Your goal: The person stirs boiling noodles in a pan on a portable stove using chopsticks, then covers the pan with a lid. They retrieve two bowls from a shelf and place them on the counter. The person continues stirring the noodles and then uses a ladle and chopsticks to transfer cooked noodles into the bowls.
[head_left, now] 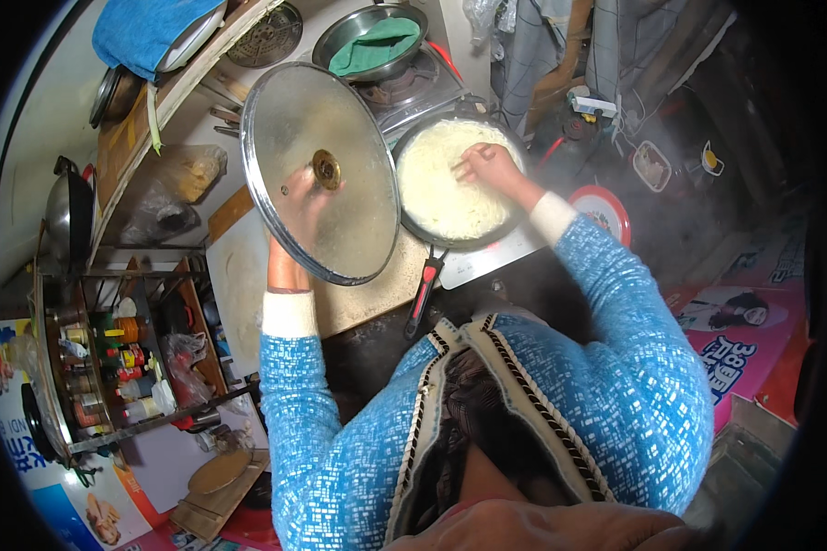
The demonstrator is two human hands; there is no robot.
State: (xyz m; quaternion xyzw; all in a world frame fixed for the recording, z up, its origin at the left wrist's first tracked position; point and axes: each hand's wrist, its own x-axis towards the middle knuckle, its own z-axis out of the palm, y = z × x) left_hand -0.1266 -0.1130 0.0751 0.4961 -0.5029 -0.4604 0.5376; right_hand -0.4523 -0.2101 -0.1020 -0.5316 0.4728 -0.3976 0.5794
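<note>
My left hand (309,200) is closed on a round glass pan lid (363,216) with a metal rim, holding it up on edge. It grips from behind, and the fogged glass shows it dimly near the central knob. To the right, a dark frying pan (459,243) with a red and black handle (423,292) holds a wide, pale, flat layer of batter or pancake (438,188). Over the pan's upper right part is my right hand (489,167), its fingers bent together and their tips at the pale surface. Whatever they may pinch is too small to make out.
Behind the pan, another pan with a green cloth (377,46) sits on a gas stove (423,87). A cutting board (354,308) lies below the lid. A bottle rack (124,358) stands left. A red-rimmed plate (602,211) is right of the pan, where steam hangs.
</note>
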